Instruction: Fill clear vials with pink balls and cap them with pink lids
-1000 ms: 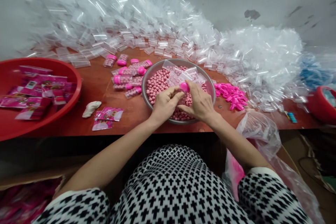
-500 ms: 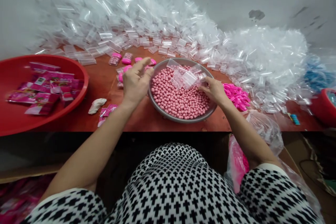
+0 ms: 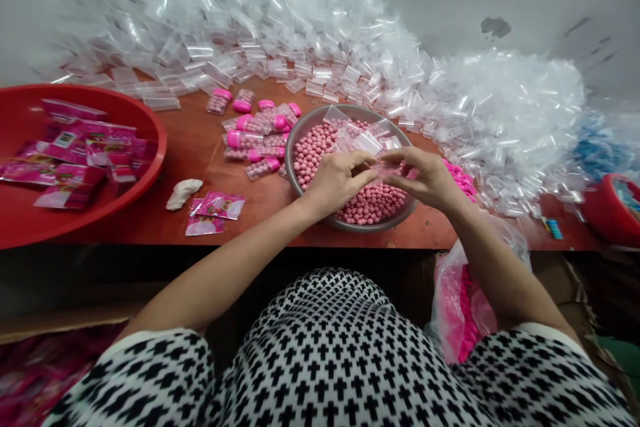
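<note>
- The left hand (image 3: 336, 183), fingers bent toward the thumb, pinches one end of a clear piece (image 3: 380, 172), probably a small container, its outline too faint to trace
- The right hand (image 3: 427, 177) curves its fingers and thumb about the other end
- This piece is above the grey bowl (image 3: 367, 227), and the hands cover part of the pink beads (image 3: 369, 208) inside
- Behind the right hand, the bright pink pieces (image 3: 461, 180) on the tabletop (image 3: 270, 217) are partly hidden
- The red basin (image 3: 154, 170) with its packets (image 3: 67, 140) is cut off at the view's left edge
</note>
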Tool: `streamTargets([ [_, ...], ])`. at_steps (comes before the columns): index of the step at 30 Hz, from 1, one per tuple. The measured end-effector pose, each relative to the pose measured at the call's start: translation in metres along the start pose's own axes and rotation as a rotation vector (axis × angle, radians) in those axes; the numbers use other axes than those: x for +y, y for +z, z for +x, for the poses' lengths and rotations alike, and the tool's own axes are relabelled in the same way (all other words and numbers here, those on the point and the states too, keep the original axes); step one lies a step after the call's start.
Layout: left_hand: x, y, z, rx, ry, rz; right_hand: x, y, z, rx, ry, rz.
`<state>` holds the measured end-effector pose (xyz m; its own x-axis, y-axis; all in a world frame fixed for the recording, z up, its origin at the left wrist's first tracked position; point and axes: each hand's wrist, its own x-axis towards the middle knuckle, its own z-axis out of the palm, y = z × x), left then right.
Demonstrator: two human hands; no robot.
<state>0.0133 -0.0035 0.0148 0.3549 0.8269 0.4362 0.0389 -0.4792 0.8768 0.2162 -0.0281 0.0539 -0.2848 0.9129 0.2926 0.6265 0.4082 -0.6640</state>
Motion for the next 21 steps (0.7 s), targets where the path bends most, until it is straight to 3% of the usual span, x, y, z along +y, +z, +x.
streamTargets([
  [2,0.002,-0.005,-0.001,-0.061,0.054,0.084,0.002,-0.014,0.001,-0.180,-0.115,-0.328],
  [4,0.001,-0.010,-0.001,-0.049,0.072,0.115,0.008,-0.022,0.005,-0.313,-0.149,-0.643],
  [6,-0.003,-0.015,-0.002,0.020,0.046,0.117,0.015,-0.018,0.011,-0.396,-0.108,-0.869],
  [8,-0.010,-0.019,-0.003,0.099,0.001,0.110,0.021,-0.003,0.016,-0.475,-0.092,-0.914],
  [11,-0.022,-0.024,-0.006,0.180,-0.066,0.108,0.027,0.027,0.022,-0.531,-0.091,-0.698],
  [14,-0.029,-0.025,-0.009,0.213,-0.078,0.111,0.029,0.043,0.019,-0.383,0.058,-0.339],
  [19,-0.023,-0.022,-0.009,0.138,-0.078,0.124,0.029,0.034,0.005,-0.171,0.322,0.468],
  [21,-0.017,-0.018,-0.008,0.067,-0.095,0.080,0.026,0.032,0.001,-0.112,0.381,0.657],
])
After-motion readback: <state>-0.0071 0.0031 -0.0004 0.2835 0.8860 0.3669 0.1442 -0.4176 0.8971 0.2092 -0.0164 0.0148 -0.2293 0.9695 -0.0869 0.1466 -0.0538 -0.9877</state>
